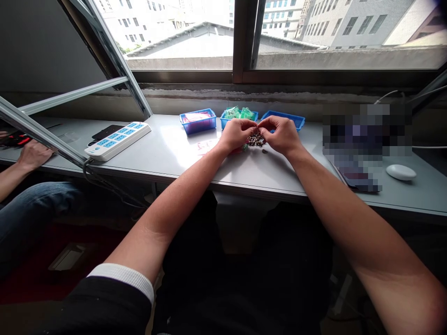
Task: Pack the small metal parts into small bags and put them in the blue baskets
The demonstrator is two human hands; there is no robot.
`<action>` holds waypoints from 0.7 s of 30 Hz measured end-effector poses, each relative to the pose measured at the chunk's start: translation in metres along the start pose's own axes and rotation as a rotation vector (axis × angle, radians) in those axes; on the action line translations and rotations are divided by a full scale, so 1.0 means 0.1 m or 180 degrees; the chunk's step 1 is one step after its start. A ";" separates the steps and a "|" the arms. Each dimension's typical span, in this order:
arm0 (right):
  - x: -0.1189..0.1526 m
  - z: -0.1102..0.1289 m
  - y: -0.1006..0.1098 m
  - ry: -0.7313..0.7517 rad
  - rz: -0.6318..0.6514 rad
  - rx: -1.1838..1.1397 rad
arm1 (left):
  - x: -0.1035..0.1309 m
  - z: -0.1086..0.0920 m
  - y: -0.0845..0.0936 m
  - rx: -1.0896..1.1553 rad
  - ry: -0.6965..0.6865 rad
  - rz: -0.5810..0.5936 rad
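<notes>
My left hand and my right hand meet fingertip to fingertip over a pile of small dark metallic pieces on the table. Both hands are closed in a pinch. Whatever is between the fingertips is too small to name. One loose piece lies just in front of the pile. Beside my left hand, pink-printed clear packets lie flat on the table, partly hidden by my wrist. Behind my hands stands a blue tray of green packets, with another blue tray to its right.
A blue tray with pink-white packets stands at the back left. Further left lie a white power strip and a metal frame. On the right are a white mouse and a blurred-out area. Another person's hand rests at far left.
</notes>
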State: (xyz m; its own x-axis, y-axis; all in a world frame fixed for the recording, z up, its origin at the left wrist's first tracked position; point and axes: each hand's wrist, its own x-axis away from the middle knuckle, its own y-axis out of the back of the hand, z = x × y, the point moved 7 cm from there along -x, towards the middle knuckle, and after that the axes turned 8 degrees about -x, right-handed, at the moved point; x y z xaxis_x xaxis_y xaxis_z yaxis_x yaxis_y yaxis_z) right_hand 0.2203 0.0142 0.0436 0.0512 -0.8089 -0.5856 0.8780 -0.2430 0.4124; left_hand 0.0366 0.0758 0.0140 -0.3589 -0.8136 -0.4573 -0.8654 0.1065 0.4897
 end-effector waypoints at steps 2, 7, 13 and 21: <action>0.00 -0.01 0.01 -0.0025 -0.0061 -0.0049 | 0.00 -0.02 0.01 -0.0035 -0.0034 -0.0079; -0.02 -0.04 0.04 -0.0209 -0.0122 0.0016 | 0.01 -0.08 0.02 -0.0143 -0.0111 -0.0077; -0.04 -0.17 0.01 -0.0374 -0.0011 -0.0279 | -0.02 -0.04 0.01 -0.0104 -0.0217 -0.0086; -0.05 -0.14 0.01 -0.0292 -0.0058 -0.0271 | -0.03 -0.06 0.04 -0.0012 -0.0223 -0.0202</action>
State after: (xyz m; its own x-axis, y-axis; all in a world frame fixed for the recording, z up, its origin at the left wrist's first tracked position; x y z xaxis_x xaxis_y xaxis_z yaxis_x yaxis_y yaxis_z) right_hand 0.2271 0.0251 0.0369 -0.0056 -0.8513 -0.5246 0.9158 -0.2151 0.3393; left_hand 0.0364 0.0752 0.0213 -0.3272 -0.7767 -0.5382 -0.8858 0.0537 0.4609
